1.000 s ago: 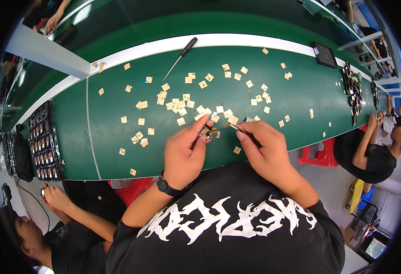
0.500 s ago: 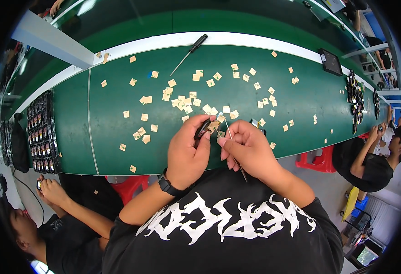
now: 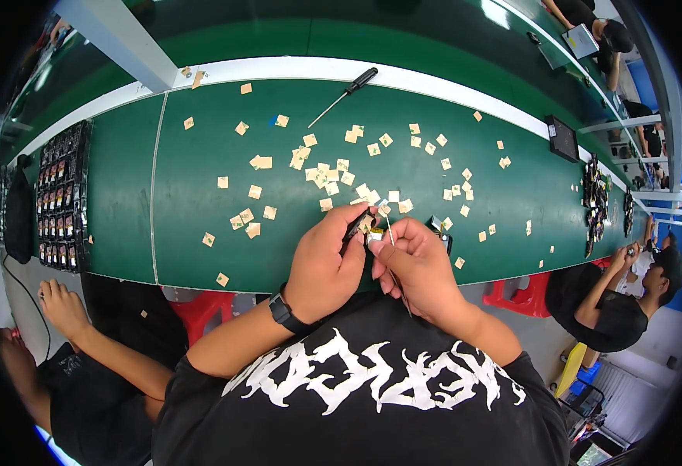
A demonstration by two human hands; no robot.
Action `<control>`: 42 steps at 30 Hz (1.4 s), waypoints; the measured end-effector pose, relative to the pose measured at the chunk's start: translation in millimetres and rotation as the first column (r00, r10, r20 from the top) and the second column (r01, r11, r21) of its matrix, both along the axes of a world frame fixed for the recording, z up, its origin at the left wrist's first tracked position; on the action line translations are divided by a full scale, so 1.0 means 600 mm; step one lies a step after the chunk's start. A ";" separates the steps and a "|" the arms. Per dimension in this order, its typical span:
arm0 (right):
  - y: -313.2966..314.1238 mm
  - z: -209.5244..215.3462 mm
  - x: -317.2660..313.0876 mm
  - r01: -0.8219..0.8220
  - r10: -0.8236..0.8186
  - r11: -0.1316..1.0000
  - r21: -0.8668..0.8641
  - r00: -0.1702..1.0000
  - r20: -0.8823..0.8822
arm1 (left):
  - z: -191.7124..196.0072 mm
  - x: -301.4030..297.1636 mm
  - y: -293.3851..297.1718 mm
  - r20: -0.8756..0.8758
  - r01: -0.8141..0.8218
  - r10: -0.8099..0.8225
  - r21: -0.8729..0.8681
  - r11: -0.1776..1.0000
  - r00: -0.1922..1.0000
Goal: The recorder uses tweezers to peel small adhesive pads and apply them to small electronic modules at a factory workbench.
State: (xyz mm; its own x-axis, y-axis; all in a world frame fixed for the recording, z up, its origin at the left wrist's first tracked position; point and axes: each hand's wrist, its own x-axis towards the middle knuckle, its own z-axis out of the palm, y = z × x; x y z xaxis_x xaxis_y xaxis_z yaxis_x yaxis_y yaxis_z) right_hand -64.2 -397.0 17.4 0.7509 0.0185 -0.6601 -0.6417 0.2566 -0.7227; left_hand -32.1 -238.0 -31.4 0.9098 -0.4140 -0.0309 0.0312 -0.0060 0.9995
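Note:
My left hand (image 3: pixel 324 255) is closed around a small black device (image 3: pixel 353 226), held up over the near edge of the green table. A tan patch and a small silver-and-yellow part (image 3: pixel 376 234) show at the device's right side, between my hands. In my right hand (image 3: pixel 426 268), thumb and fingers pinch thin metal tweezers (image 3: pixel 390 230); their tips point away from me beside the device. Whether the tips grip anything is too small to tell. Just right of my right hand lies another small dark device (image 3: pixel 442 227), partly hidden.
Many tan paper squares (image 3: pixel 322 174) lie scattered over the green table (image 3: pixel 123 194). A black-handled screwdriver (image 3: pixel 344 96) rests toward the far edge. Black trays of parts (image 3: pixel 62 198) stand at left, a black box (image 3: pixel 563 138) and a dark pile (image 3: pixel 594 203) at right. People sit on both sides.
The view has shifted slightly. My hands stay together at the device, and the silver-and-yellow part now shows more plainly between them. The left neighbour's hands have moved.

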 end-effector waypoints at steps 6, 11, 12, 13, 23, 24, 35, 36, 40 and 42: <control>0.013 -0.001 -0.002 -0.035 0.053 0.979 -0.202 0.995 0.088 | 0.004 0.012 0.010 -0.111 0.044 -0.050 -0.054 0.998 0.992; 0.006 -0.025 -0.020 -0.035 0.134 0.923 -0.384 0.963 0.233 | 0.011 0.022 0.021 -0.124 0.090 -0.101 -0.091 0.992 0.987; 0.005 -0.022 -0.022 -0.056 0.165 0.905 -0.422 0.960 0.228 | 0.017 0.024 0.022 -0.202 0.094 -0.124 -0.150 0.984 0.971; 0.003 -0.024 -0.023 -0.069 0.177 0.902 -0.427 0.960 0.219 | 0.020 0.025 0.023 -0.274 0.093 -0.150 -0.210 0.973 0.950; -0.009 -0.025 -0.018 0.029 0.105 0.932 -0.360 0.932 0.346 | 0.002 0.019 0.027 -0.246 0.075 -0.151 -0.292 0.953 0.957; -0.005 -0.026 -0.014 0.009 0.103 0.945 -0.327 0.941 0.322 | -0.004 0.017 0.026 -0.207 0.051 -0.108 -0.265 0.963 0.972; -0.026 -0.006 -0.001 -0.096 0.330 0.831 -0.548 0.878 0.347 | 0.001 0.019 0.026 -0.124 0.077 -0.097 -0.155 0.985 0.988; -0.029 -0.005 -0.001 -0.121 0.401 0.763 -0.635 0.858 0.319 | 0.001 0.019 0.027 -0.118 0.086 -0.104 -0.147 0.985 0.988; -0.034 0.000 0.015 -0.104 0.588 0.635 -0.766 0.708 0.391 | 0.002 0.019 0.027 -0.141 0.096 -0.118 -0.153 0.984 0.983; -0.031 0.002 0.017 -0.077 0.528 0.611 -0.788 0.781 0.333 | 0.008 0.020 0.027 -0.145 0.091 -0.112 -0.144 0.985 0.983</control>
